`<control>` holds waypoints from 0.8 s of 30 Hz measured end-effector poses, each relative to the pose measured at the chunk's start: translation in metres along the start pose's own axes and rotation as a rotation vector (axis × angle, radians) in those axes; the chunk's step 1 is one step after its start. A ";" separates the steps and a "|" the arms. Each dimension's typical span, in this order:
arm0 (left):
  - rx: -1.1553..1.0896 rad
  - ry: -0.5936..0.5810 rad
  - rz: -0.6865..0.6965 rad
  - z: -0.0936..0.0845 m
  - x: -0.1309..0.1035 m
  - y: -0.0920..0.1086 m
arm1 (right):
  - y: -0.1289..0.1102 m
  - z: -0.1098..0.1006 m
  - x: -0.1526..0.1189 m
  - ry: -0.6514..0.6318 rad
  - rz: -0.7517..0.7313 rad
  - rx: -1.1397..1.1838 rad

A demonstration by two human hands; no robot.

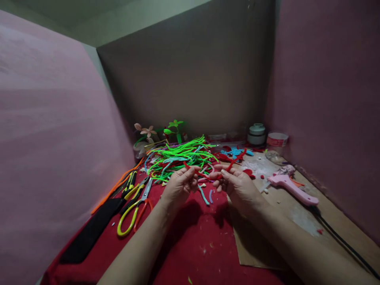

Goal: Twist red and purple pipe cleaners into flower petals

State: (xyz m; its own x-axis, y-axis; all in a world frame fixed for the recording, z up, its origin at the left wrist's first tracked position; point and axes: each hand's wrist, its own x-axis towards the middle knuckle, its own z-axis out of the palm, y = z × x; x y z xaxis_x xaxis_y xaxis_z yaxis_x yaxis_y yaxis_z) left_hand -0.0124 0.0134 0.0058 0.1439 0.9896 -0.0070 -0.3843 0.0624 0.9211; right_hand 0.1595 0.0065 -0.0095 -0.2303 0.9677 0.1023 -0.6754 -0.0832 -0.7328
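While both my hands meet over the red cloth (196, 245), I pinch one red fuzzy stem (239, 156) between them, though I cannot tell whether it is a single length or two joined. My left hand (183, 183) has thumb and fingertips pressed together on its left part; my right hand (234, 185) pinches it farther right, the other fingers loosely curled. The stem runs across the gap between my hands, one end poking up past each.

Just beyond my grip lies one heap of green stems (181, 152), too many and tangled to count. Under the gap lie two short offcuts, a pale blue piece (204, 196) and a purple piece (210, 196).

Left of my left hand I count one pair of scissors (146, 194) with yellow and orange handles, one pair of pliers (135, 194) and one black strip (92, 231).

Right of my right hand, one pink glue gun (295, 189) with one black cord (341, 236) rests on a brown board (303, 219). Past the heap, farthest from my grip, stand two flowers, a pink flower (149, 131) and a green flower (175, 124); to the far right are one lidded jar (257, 136) and one clear tub (277, 140).
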 end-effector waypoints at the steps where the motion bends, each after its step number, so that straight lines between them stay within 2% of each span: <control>1: 0.043 0.000 0.004 0.000 -0.001 -0.002 | 0.001 0.000 0.000 0.009 0.004 -0.017; 7: 0.216 -0.045 0.008 0.002 -0.006 -0.011 | 0.006 -0.002 0.000 0.020 0.014 -0.050; 12: 0.275 -0.060 0.073 0.000 -0.009 -0.012 | 0.007 -0.003 0.000 0.007 0.003 -0.042; 24: 0.372 -0.083 0.070 0.003 -0.013 -0.010 | 0.011 -0.004 0.000 0.001 0.028 -0.035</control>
State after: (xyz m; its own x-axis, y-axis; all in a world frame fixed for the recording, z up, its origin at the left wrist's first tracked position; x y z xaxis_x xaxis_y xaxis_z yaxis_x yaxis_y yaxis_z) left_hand -0.0078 -0.0006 -0.0023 0.2084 0.9749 0.0781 -0.0408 -0.0711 0.9966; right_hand 0.1547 0.0062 -0.0203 -0.2477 0.9654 0.0811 -0.6435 -0.1014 -0.7587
